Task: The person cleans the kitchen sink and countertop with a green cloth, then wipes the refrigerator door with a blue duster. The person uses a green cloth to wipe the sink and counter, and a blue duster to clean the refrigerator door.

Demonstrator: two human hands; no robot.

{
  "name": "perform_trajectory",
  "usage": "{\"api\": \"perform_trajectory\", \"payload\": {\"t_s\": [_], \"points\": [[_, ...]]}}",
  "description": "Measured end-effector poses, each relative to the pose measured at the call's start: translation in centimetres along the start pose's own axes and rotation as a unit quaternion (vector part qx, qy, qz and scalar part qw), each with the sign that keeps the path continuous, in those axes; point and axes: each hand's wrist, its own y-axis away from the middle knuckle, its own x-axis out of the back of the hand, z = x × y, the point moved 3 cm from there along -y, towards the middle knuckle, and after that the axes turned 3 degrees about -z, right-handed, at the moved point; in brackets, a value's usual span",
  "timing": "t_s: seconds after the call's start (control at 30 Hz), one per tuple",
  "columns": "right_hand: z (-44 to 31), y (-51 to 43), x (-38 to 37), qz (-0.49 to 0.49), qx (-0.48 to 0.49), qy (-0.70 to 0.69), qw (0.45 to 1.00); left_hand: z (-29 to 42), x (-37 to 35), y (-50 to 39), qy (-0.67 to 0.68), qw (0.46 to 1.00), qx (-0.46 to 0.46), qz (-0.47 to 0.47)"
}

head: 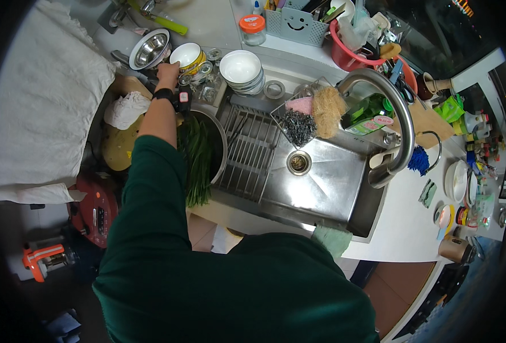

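Observation:
My left hand (168, 74) is stretched out to the far left, with a watch on the wrist. Its fingertips meet the near left side of a yellow bowl with a white inside (186, 55); whether they grip it is hidden. Just left of the hand is a shiny metal bowl (150, 49). Upturned clear glasses (205, 70) stand right of the hand, then a stack of white bowls (241, 67). Below the forearm, long green leaves (198, 158) hang over the rim of a metal pot (223, 141). My right hand is out of view.
Before me is a steel sink (321, 171) with a drying rack (250, 145) on its left. A curved faucet (403, 115) arches over the right side. A wire caddy holds a pink sponge (300, 105) and scrubbers. A red basket (343, 53) stands behind; a white cloth (47, 103) drapes at left.

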Motion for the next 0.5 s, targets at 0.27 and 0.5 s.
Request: {"api": "perform_trajectory", "payload": {"t_s": [0.27, 0.5], "points": [[1.5, -4.8, -1.9, -0.062, 0.025, -0.022, 0.998, 2.1, -0.1, 18.0, 0.277, 0.942, -0.139, -0.132], [-4.3, 0.4, -2.4, -0.053, 0.068, 0.006, 0.996, -6.0, -8.6, 35.4, 0.074, 0.941, -0.033, -0.329]]}}
